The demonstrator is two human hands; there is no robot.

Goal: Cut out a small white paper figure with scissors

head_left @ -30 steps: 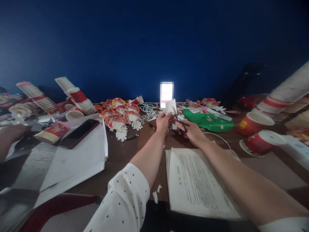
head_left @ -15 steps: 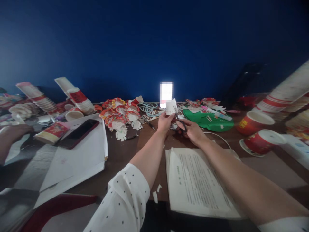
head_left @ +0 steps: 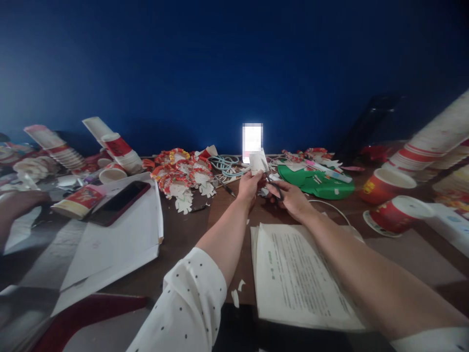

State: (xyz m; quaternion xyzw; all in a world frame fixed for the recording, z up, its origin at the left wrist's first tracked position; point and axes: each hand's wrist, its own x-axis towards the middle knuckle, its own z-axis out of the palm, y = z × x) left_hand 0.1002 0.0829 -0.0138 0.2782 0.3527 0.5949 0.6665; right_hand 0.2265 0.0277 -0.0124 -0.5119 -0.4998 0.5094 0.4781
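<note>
Near the back of the table, my left hand pinches a small piece of white paper held upright. Just to its right, my right hand grips dark-handled scissors, whose blades point up at the paper's right edge. Exactly how the blades meet the paper is too small to tell. A bright, blurred-out screen stands right behind the paper. Close by on the right lies a green sheet with pens and paper scraps on it. Cut paper shapes with red and yellow trim are heaped to the left.
Stacked printed pages lie below my right forearm. Red paper cups and a leaning cup stack stand right. On the left are a phone, white sheets, more cups and another person's hand.
The white paper has turned slightly and looks narrower between my hands. Both hands stay in nearly the same place, and the other person's hand at the left has shifted a little.
</note>
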